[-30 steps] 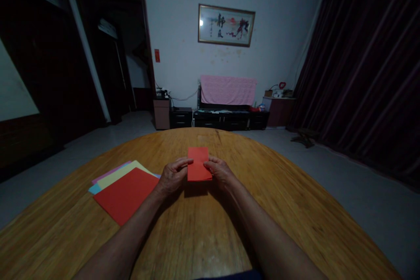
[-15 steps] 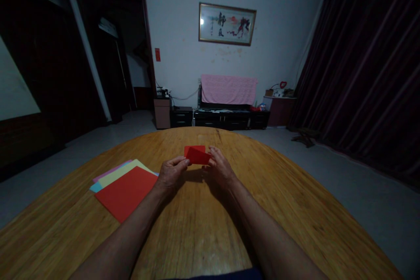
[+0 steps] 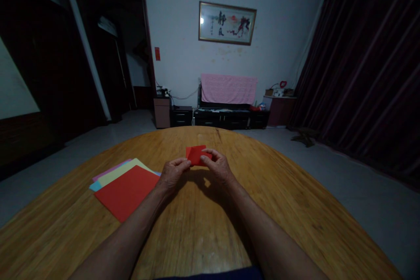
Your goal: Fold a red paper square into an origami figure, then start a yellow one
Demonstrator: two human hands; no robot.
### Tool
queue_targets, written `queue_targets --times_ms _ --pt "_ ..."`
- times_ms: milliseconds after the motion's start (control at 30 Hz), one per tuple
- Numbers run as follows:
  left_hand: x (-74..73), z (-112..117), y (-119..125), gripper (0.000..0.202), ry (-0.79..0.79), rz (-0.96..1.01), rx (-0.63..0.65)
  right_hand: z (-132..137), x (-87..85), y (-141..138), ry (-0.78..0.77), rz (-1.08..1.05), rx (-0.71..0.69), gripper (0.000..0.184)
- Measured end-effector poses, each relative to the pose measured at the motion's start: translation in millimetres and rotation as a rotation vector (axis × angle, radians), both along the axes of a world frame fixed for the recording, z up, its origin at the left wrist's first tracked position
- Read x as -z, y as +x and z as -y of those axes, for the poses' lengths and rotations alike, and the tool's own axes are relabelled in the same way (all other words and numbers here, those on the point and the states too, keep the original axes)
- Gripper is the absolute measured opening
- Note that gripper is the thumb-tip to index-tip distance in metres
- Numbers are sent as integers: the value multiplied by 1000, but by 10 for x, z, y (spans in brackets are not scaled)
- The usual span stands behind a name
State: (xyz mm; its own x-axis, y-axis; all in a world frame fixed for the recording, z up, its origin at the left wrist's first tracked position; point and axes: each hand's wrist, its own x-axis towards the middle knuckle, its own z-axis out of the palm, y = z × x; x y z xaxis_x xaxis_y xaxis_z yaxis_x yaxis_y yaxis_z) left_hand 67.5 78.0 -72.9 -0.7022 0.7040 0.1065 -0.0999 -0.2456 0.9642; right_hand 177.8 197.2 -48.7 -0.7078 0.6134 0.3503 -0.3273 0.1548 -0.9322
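A small folded piece of red paper (image 3: 195, 155) is held between my two hands, just above the wooden table. My left hand (image 3: 174, 172) pinches its lower left corner between thumb and fingers. At its right side, my right hand (image 3: 219, 167) grips the paper with the thumb in front and the index finger over the top edge. A darker overlapping layer shows on the paper's face; its fold lines are too small to make out. The remaining fingers of both hands are curled beneath and partly hidden.
Left of my left forearm lies a fanned stack of coloured sheets, a red sheet (image 3: 127, 192) on top, with a yellow sheet (image 3: 123, 171) and blue and pink edges under it. The round wooden table (image 3: 282, 210) curves away ahead. Beyond stands a low black cabinet (image 3: 223, 118).
My right thumb and index finger have moved inward and closed onto the red paper's right side. The paper has turned slightly, and its overlapping layer lies differently. My left hand keeps its pinch.
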Motion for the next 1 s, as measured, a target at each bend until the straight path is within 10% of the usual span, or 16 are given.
queue_targets --times_ms 1000 --pt "-60 -58 23 20 89 -72 -182 81 123 -25 -38 80 56 27"
